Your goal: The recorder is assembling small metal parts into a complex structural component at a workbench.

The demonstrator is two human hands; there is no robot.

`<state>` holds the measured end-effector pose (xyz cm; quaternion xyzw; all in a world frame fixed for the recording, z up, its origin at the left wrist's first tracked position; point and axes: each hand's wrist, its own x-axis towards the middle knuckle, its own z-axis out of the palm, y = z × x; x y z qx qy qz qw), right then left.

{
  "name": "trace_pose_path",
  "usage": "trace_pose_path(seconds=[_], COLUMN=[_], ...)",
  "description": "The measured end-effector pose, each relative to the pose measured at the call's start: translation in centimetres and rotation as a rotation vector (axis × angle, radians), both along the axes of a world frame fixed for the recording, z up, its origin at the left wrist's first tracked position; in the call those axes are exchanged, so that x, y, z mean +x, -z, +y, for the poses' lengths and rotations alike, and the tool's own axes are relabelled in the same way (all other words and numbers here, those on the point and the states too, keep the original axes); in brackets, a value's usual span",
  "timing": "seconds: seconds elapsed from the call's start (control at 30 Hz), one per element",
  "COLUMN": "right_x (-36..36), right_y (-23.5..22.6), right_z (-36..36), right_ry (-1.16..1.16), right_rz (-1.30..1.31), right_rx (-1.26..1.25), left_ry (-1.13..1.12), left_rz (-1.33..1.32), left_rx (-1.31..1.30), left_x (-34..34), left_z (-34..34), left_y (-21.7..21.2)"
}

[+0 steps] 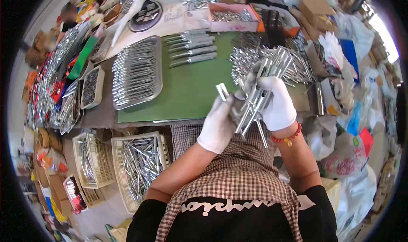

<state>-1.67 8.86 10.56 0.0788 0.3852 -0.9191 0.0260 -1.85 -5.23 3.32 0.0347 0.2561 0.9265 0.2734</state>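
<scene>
My right hand (278, 104), in a white glove with greyed fingertips, is closed around a bundle of silver metal tubes (278, 63). Some point up and away; others slant down toward my apron. From the left, my gloved left hand (219, 125) meets the bundle's lower part, its fingers closed on a few tubes. One short bright tube (222, 91) sticks up past its fingers; how the fingertips grip is partly hidden. Under and beyond my hands lies a green work mat (187, 89). A heap of shiny small metal parts (244, 59) spreads beside the bundle.
Left on the table, a metal tray (159, 78) holds a row of thin silver rods. Several silver tool-like pieces (193, 51) lie beside it. A pink box (233, 26) of small parts stands at the back. Below the table's left side is a cream basket (117, 170) of tubes.
</scene>
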Motion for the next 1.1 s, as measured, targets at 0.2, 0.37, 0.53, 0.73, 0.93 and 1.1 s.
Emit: trace_pose_path(seconds=[0.2,0.37,0.53,0.73,0.93,1.1], right_x=[-4.4,-5.3,-6.6,-6.4,-5.0,-5.1], right_y=[1.4,1.4,1.0,4.9,6.3,7.4], right_z=[-3.2,-4.6,-5.3,-8.6,-8.0,-6.5], right_ry=[-0.081,-0.114,-0.088,-0.039,0.039,-0.027], right_rz=[0.102,0.07,0.169,0.274,0.382,0.583], right_rx=[0.204,0.338,0.234,0.271,0.47,0.699], left_ry=[0.086,-0.064,-0.464,-0.529,-0.406,-0.49], left_rz=[-0.116,-0.141,0.005,0.707,0.741,0.719], left_rx=[0.129,0.006,-0.111,-0.471,-0.507,-0.493], left_x=[-1.9,-2.3,-4.4,-6.2,-6.3,-5.5], left_z=[-1.6,-3.3,-4.9,-4.7,-4.2,-4.5], left_y=[1.5,1.3,1.0,1.3,2.3,0.9])
